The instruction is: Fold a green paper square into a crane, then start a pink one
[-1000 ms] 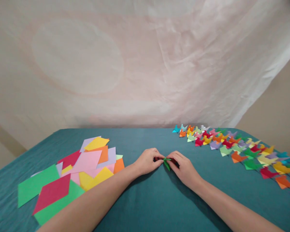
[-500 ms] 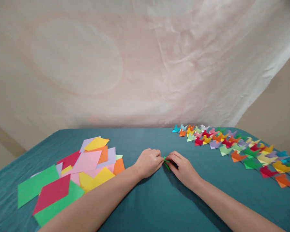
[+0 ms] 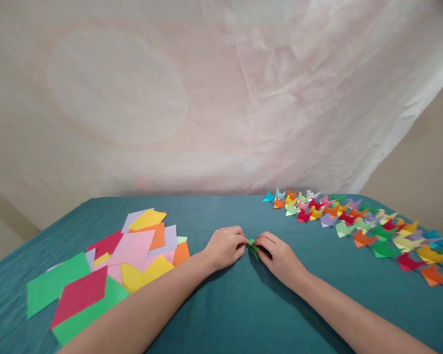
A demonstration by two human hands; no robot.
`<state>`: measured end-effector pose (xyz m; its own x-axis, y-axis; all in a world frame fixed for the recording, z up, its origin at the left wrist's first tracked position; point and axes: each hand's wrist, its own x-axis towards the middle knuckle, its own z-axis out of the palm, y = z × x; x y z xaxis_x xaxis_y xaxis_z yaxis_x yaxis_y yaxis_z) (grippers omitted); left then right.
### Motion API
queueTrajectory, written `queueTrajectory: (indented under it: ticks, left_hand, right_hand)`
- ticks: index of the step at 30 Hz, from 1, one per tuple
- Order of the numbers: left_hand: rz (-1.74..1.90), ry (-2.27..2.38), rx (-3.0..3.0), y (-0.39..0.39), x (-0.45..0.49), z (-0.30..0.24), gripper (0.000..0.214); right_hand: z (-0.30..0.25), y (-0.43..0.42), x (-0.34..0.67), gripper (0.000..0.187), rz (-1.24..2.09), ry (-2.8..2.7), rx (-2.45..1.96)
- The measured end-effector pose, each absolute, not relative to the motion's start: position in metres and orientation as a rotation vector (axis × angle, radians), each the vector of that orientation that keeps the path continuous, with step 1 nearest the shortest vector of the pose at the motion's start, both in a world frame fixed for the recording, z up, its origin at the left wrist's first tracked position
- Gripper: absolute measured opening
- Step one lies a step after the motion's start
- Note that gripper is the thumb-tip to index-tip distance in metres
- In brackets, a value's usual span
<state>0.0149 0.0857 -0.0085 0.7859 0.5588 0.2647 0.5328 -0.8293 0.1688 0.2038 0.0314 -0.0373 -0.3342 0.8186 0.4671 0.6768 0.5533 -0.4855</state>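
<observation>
A small green folded paper piece (image 3: pixel 253 247) lies on the teal tablecloth (image 3: pixel 229 300) between my two hands. My left hand (image 3: pixel 224 246) pinches its left end with curled fingers. From the other side, my right hand (image 3: pixel 278 255) grips its right end, fingers closed and knuckles up. Most of the paper is hidden under my fingertips.
A loose pile of flat coloured paper squares (image 3: pixel 110 260) lies to the left. Rows of several small folded paper figures (image 3: pixel 358 226) run along the right side of the table. A wrinkled pale cloth (image 3: pixel 214 98) hangs behind the table.
Both hands have drawn slightly closer over the green paper, which now shows less between the fingers. Nothing else has moved.
</observation>
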Motion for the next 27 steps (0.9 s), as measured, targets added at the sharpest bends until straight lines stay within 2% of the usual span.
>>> queueTrajectory:
  ticks: [6,13,27]
  left_hand:
    - [0.512,0.839,2.789,0.089,0.012,-0.011,0.024]
    - [0.441,0.795,2.944,0.088,0.011,-0.008,0.026]
    - [0.407,0.759,2.998,0.089,0.010,-0.009,0.030]
  right_hand:
    - [-0.039,0.032,0.205,0.019,0.190,-2.166,-1.194]
    - [-0.031,0.028,0.203,0.028,0.134,-2.236,-1.171]
    - [-0.033,0.029,0.211,0.049,0.238,-2.249,-1.165]
